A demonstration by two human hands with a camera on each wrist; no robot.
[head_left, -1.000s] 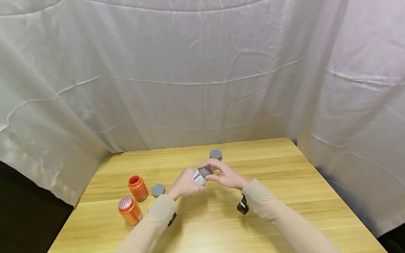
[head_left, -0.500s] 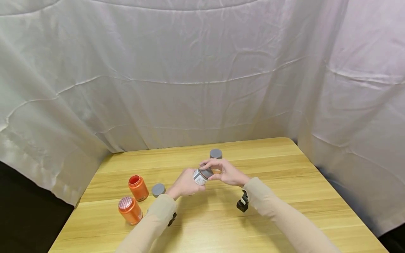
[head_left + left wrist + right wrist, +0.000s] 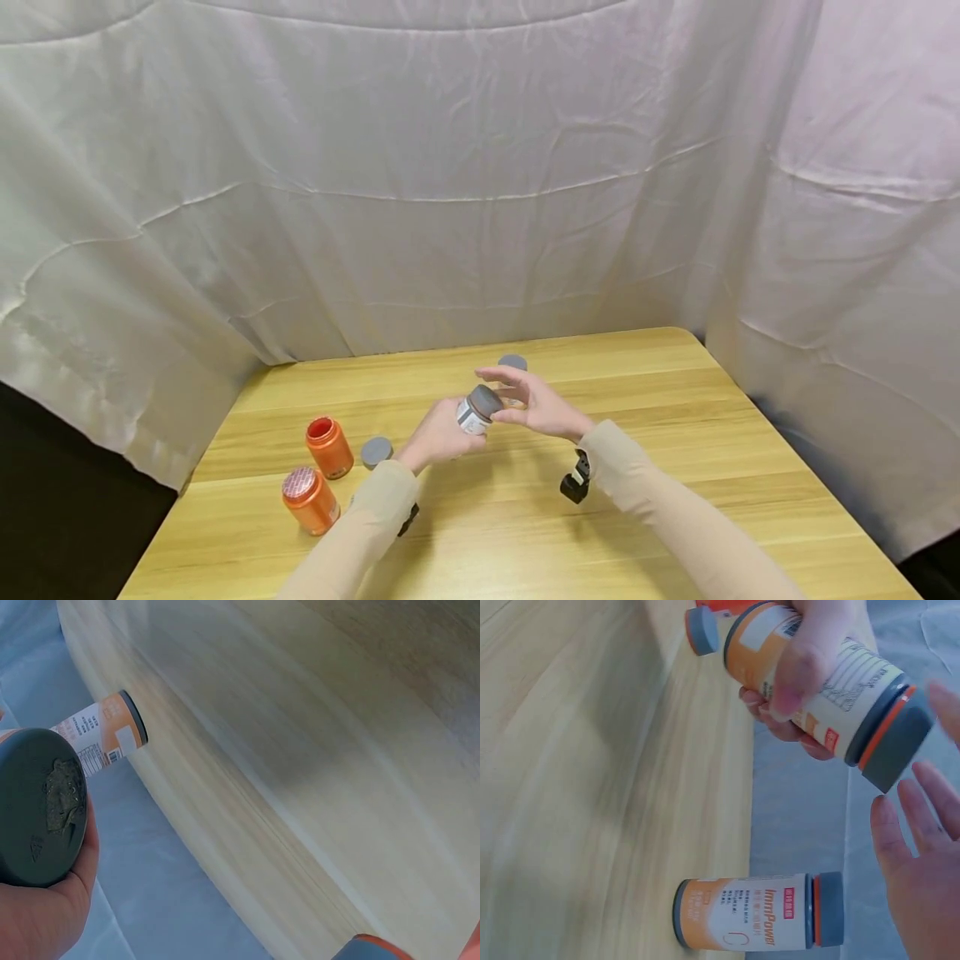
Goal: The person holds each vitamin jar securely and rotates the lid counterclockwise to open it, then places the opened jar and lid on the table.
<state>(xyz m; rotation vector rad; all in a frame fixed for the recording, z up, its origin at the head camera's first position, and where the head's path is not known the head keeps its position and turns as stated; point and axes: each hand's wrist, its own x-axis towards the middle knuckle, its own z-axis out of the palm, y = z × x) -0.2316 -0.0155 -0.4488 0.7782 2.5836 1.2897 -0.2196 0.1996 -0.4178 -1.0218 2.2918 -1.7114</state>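
Observation:
My left hand point(image 3: 444, 432) grips a pill bottle point(image 3: 832, 694) with a white and orange label, tilted above the table. Its grey cap point(image 3: 487, 400) sits on the neck, with an orange band beneath it. The dark bottle base point(image 3: 41, 806) shows large in the left wrist view. Beside the cap is my right hand point(image 3: 542, 406), its fingers spread and relaxed around it; in the head view the thumb is very near or touching the cap. A second pill bottle point(image 3: 750, 913) of the same kind stands behind my right hand, capped.
To the left on the wooden table point(image 3: 660, 517) stand an open orange jar point(image 3: 330, 450) and another orange jar point(image 3: 312, 506) with a foil seal over its mouth. A loose grey lid point(image 3: 377, 452) lies near them. Grey curtains point(image 3: 465, 250) surround the table.
My right fingers have loosened from the cap and spread apart, the index finger lifting upward. The cap is now in fuller view. My left hand and its bottle have hardly moved.

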